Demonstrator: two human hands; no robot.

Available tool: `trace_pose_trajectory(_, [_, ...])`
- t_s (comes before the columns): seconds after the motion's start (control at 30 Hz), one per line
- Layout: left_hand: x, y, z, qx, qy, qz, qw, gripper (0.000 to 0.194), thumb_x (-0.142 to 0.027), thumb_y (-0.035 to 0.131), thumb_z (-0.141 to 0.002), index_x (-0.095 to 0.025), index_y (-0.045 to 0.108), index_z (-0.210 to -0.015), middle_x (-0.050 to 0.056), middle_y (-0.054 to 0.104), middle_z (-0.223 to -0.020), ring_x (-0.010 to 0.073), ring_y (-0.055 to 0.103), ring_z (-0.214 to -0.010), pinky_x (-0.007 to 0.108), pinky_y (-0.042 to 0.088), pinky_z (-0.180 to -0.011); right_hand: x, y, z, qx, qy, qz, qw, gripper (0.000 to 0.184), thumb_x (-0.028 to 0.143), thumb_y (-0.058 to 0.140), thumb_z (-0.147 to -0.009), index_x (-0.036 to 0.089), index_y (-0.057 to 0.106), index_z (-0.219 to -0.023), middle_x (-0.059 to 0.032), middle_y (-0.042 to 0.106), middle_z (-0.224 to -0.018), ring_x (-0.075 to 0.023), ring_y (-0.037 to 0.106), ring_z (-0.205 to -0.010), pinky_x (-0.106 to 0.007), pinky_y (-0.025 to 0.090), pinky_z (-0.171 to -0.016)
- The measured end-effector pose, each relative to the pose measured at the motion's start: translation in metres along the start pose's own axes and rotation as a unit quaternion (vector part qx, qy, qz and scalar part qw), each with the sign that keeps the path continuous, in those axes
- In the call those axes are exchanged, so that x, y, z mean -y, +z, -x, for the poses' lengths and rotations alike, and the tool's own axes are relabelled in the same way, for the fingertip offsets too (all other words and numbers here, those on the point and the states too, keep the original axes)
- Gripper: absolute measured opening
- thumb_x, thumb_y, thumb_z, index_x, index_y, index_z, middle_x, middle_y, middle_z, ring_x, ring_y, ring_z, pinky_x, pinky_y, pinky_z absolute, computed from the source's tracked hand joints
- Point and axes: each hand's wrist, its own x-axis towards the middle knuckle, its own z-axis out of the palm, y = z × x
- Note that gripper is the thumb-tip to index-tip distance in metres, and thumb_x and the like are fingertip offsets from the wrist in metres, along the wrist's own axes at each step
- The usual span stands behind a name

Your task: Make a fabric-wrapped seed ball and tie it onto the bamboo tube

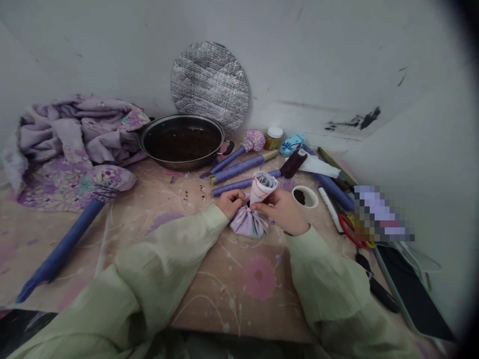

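Note:
A small purple floral fabric pouch (249, 223) sits on the table with a rolled paper funnel (262, 187) standing in its gathered neck. My left hand (231, 202) pinches the pouch's neck from the left, fingers closed. On the other side my right hand (284, 209) grips the base of the funnel and the neck together. Just right of that hand stands a small white cup (305, 196) with dark grains in it.
A dark pan (182, 142) of brown grains stands behind, a quilted silver disc (209, 85) against the wall. Purple cloth (75, 134) is heaped at left. Blue-wrapped sticks (241, 168), a long blue-handled mallet (71, 234), thread spool (294, 163), jar (273, 137), red scissors (352, 232) and a phone (411, 289) lie around.

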Motion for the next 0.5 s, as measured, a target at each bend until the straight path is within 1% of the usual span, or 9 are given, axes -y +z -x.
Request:
trace_pose_trajectory(0.07, [0.000,0.000,0.000,-0.002,-0.001,0.002,1.000,0.017,-0.017,0.057,-0.055,-0.015,0.045,-0.043,-0.007,0.042,-0.043,0.0055,0.033,-0.045,0.020,0.027,-0.049,0.000,0.000,0.000,0.008,-0.003,-0.027,1.000,0.023,0.033,0.069,-0.068,0.018,0.061,-0.083,-0.0049,0.068,-0.075,-0.0190,0.062,-0.066,-0.034,0.051,-0.063])
trace_pose_trajectory(0.13, [0.002,0.000,0.000,-0.004,-0.003,0.004,1.000,0.016,-0.017,0.057,-0.055,-0.015,0.046,-0.044,-0.007,0.042,-0.043,0.0057,0.035,-0.045,0.020,0.028,-0.049,0.000,0.000,0.000,0.024,-0.011,-0.047,0.999,0.019,0.029,0.067,-0.070,0.019,0.061,-0.085,-0.0045,0.069,-0.077,-0.0192,0.064,-0.069,-0.034,0.052,-0.067])
trace_pose_trajectory(0.23, [0.005,-0.001,-0.001,-0.004,-0.004,0.004,1.000,0.015,-0.018,0.058,-0.056,-0.015,0.047,-0.046,-0.007,0.043,-0.044,0.0059,0.035,-0.046,0.020,0.028,-0.049,-0.001,-0.001,0.000,0.019,-0.020,-0.046,0.999,0.016,0.027,0.066,-0.072,0.019,0.062,-0.086,-0.0038,0.070,-0.082,-0.0196,0.066,-0.074,-0.036,0.053,-0.071])
trace_pose_trajectory(0.3, [0.005,-0.001,-0.001,-0.003,-0.004,0.004,1.000,0.016,-0.020,0.059,-0.056,-0.015,0.047,-0.046,-0.007,0.043,-0.044,0.0060,0.034,-0.046,0.020,0.028,-0.049,-0.003,-0.002,-0.001,0.012,-0.017,-0.042,0.999,0.019,0.029,0.068,-0.071,0.019,0.063,-0.087,-0.0045,0.071,-0.083,-0.0198,0.066,-0.075,-0.036,0.053,-0.072])
trace_pose_trajectory(0.43, [0.004,-0.001,-0.001,-0.002,0.001,0.001,1.000,0.017,-0.021,0.058,-0.054,-0.015,0.046,-0.044,-0.007,0.042,-0.042,0.0057,0.033,-0.045,0.020,0.027,-0.049,-0.009,-0.002,-0.002,0.023,-0.011,-0.083,0.996,0.029,0.032,0.071,-0.070,0.017,0.063,-0.093,-0.0066,0.071,-0.087,-0.0195,0.066,-0.078,-0.037,0.053,-0.075])
trace_pose_trajectory(0.5, [0.003,-0.001,-0.001,-0.003,0.003,-0.001,1.000,0.015,-0.021,0.057,-0.054,-0.015,0.046,-0.044,-0.007,0.042,-0.043,0.0058,0.033,-0.046,0.020,0.028,-0.049,-0.011,-0.001,-0.002,0.018,-0.008,-0.086,0.996,0.033,0.034,0.073,-0.068,0.016,0.062,-0.094,-0.0071,0.070,-0.088,-0.0194,0.065,-0.078,-0.037,0.052,-0.076])
